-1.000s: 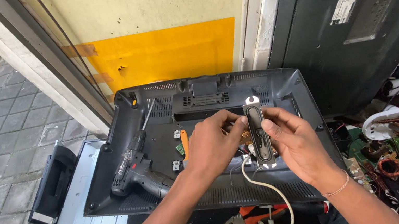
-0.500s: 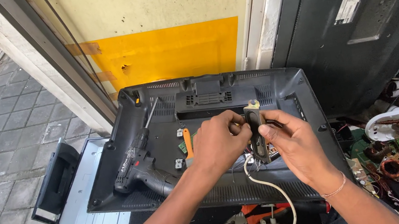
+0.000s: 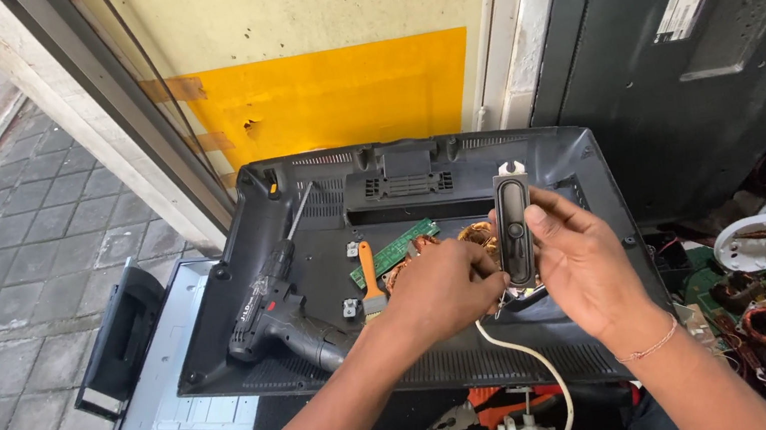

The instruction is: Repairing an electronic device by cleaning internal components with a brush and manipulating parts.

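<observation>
Speaker (image 3: 514, 231) above drill-strewn back cover (image 3: 589, 174)

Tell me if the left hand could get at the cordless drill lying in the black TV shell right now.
Probably yes. The drill lies uncovered just left of the left hand, with nothing between them on the shell. But both hands are busy on the oblong speaker, so the left would first have to let go.

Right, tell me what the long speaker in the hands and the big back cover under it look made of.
Speaker: looks like black moulded plastic, slightly glossy, with a light highlight along its edge; a white tab shows at its top. Back cover: seemingly dark grey moulded plastic, matte, with ribbed vent slots and rounded corners. Both hands, right and left, hold the speaker.
</observation>
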